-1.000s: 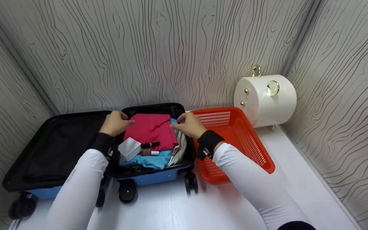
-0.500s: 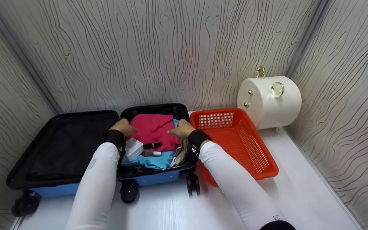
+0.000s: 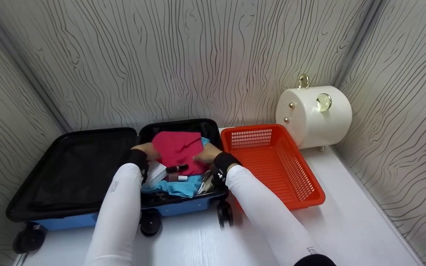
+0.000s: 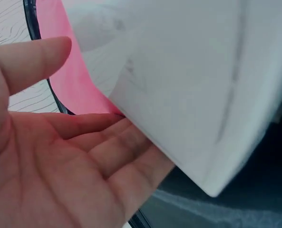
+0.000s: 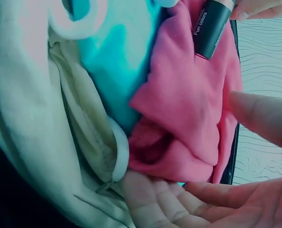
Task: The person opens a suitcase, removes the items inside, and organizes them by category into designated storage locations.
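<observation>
Tabletop [image 3: 361,225], white; walls [image 3: 198,62], grain-patterned; left hand [image 3: 148,149], right hand [image 3: 208,153]: fingers loosely extended, thumbs apart, at pink cloth [image 3: 178,146].

One pink cloth [image 3: 179,147], one suitcase [image 3: 81,166], one basket [image 3: 263,160]

Pale walls [image 3: 198,55], dark wavy wood-grain pattern; grey corner strips [image 3: 357,44]; white surface [image 3: 183,244] below.

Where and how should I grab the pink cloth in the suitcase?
Probably by its left and right edges, scooping under from both sides: the pink cloth lies spread with loose folds, and the black tube rests on its near part, so gripping there might dislodge it.
</observation>
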Demonstrator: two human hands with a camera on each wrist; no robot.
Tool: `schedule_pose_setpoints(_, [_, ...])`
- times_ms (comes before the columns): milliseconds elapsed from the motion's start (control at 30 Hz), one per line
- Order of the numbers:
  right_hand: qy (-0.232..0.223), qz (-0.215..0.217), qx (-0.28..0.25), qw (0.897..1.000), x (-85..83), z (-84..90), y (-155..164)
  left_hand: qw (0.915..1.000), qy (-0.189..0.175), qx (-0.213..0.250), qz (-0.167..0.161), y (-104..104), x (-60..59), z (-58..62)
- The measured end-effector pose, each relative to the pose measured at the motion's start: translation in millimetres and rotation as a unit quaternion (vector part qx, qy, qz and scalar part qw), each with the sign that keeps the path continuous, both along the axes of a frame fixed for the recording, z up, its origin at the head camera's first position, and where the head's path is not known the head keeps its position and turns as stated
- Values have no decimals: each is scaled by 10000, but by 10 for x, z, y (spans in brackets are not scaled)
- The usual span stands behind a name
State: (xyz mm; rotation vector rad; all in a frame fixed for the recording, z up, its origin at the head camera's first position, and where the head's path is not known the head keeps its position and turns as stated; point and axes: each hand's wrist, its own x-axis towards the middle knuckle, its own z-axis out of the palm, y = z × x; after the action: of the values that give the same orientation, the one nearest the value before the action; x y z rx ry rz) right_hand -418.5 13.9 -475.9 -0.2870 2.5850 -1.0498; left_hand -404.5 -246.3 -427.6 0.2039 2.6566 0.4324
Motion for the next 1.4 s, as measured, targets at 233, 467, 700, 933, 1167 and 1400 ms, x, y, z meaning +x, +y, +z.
schedule_pose_setpoints(233, [-164,293,227,9992,25,-24,-60,9999,-98,66,-23,34,-15,-48])
schedule_pose_setpoints(467, [-225,605,427,9970,45,-32,-121,9976,223,-611,-250,97,-15,-100])
schedule_pose_setpoints(700, [70,351,-170,9992,-19,-34,-102,9979,623,-1,175,54,-59,-108])
schedule_pose_setpoints(933, [-35,60,-1722,9850,-105,84,-35,9839,980,1165,935,21,-142,-12])
schedule_pose_setpoints(1167, [260,-1,-2277,9734,-117,259,18,9701,1119,1730,1285,57,-201,128])
schedule_pose_setpoints(1400, [1102,205,-1763,9779,-131,240,26,9560,1606,2098,1273,105,-184,150])
